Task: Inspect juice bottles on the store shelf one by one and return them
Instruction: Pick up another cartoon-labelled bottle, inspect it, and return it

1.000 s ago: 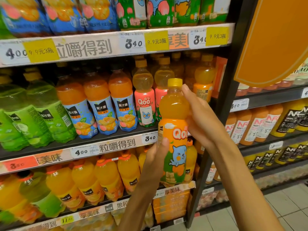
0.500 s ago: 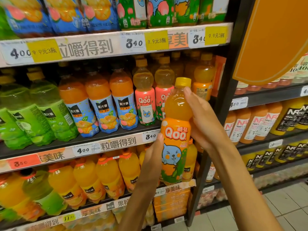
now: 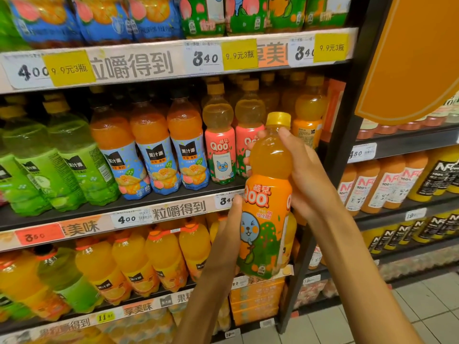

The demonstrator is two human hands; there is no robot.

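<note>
Before the shelf [image 3: 173, 209], hands turned the bottle [image 3: 267, 219] rightward.

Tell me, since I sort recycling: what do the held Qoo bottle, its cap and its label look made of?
Qoo bottle: probably clear plastic, glossy; juice shows through and light glints off it. Cap: yellow, ridged, likely plastic. Label: a printed, shiny wrap-around sleeve, seemingly plastic film.

- Middle shelf [image 3: 159, 207]: front row packed with bottles touching; one gap beside the pink Qoo bottles [image 3: 219, 155], partly screened by the held orange bottle [image 3: 267, 214].
- Dark upright post [image 3: 347, 135] bounded the gap's right.
</note>
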